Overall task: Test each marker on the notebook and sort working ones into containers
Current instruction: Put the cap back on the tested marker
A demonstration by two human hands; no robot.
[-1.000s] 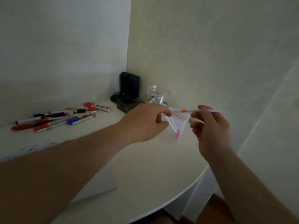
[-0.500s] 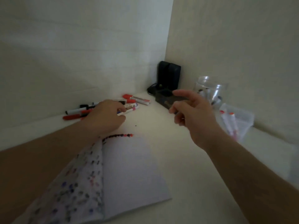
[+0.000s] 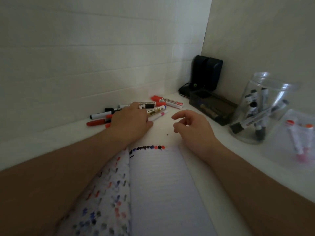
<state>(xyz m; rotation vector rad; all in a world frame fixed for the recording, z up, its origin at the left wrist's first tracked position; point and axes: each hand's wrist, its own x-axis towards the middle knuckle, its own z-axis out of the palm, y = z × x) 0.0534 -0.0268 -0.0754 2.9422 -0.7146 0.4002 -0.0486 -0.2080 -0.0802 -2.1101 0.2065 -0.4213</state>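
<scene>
Glossy clear plastic jar (image 3: 259,108); matt paper notebook (image 3: 163,184).

Two walls meet in a corner in the upper right of the frame. The left wall (image 3: 85,48) is white, crossed by faint horizontal grooves like wide boards or tiles. The right wall (image 3: 264,31) is plain and slightly cream. A white table (image 3: 170,130) runs along both walls and fills the lower part. In the corner stands a black box-shaped device (image 3: 207,72) with a dark cable at its foot. The light is dim and even.
</scene>
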